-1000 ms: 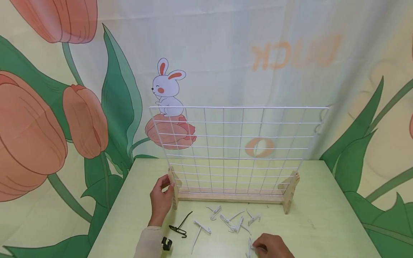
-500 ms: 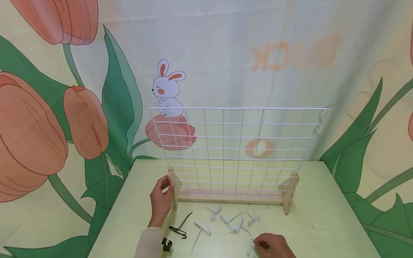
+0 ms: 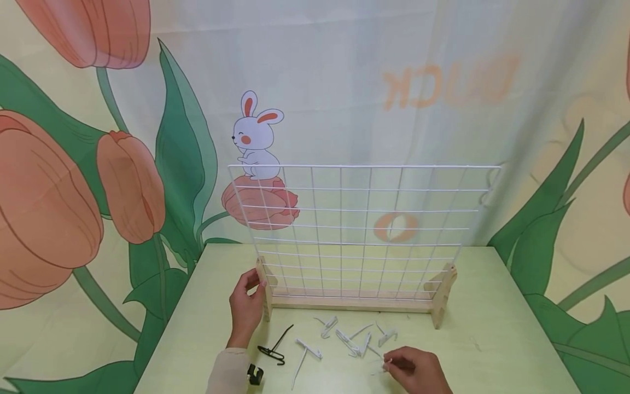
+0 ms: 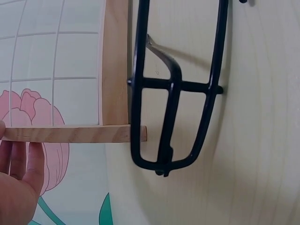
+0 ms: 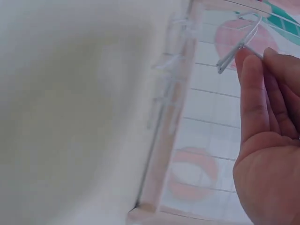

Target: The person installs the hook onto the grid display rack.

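A white wire grid panel (image 3: 364, 166) stands upright in a wooden base (image 3: 351, 304). My left hand (image 3: 246, 309) grips the base's left wooden upright (image 4: 84, 134) between thumb and fingers. Near the table front, my right hand (image 3: 418, 369) pinches a white wire hook (image 5: 229, 60) by its stem, raised over the table. Several other white wire hooks (image 3: 309, 348) lie scattered before the base. Beside my left forearm lies a black wire hook (image 3: 272, 351), which looms large in the left wrist view.
A small black clip-like piece (image 3: 255, 374) is at my left sleeve (image 3: 227, 372). The pale wooden table (image 3: 497, 328) reaches back to a printed curtain (image 3: 344, 82) with tulips and a rabbit.
My right hand has lifted the white hook off the table and turned it, moving slightly up and forward. The left hand keeps its grip on the upright.
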